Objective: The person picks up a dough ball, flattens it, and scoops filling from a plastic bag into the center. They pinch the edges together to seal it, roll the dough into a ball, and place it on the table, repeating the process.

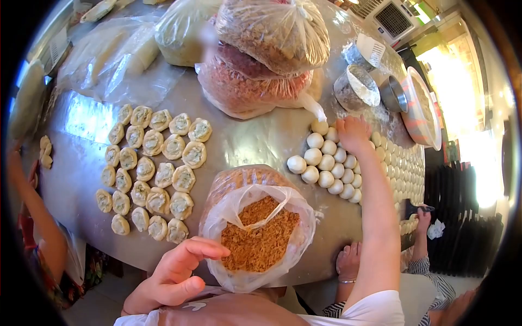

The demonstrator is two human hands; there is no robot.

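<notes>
At the left rim of an open plastic bag [206, 209] full of brown crumbly filling [261, 236], my left hand [176, 271] hovers with fingers apart, holding nothing. My right hand [354, 132] reaches out among rows of round white dough balls [326, 162]; its fingertips point down at the balls, and what they hold, if anything, is hidden. Flattened dough pieces topped with pale filling [153, 142] lie in rows on the metal table [244, 141], left of the bag.
Stacked bags of filling [253, 76] stand at the back centre. Metal containers [356, 87] and a large bowl [421, 108] are at the back right. A co-worker's hands [348, 261] rest at the right edge; another person's arm [38, 217] shows at left.
</notes>
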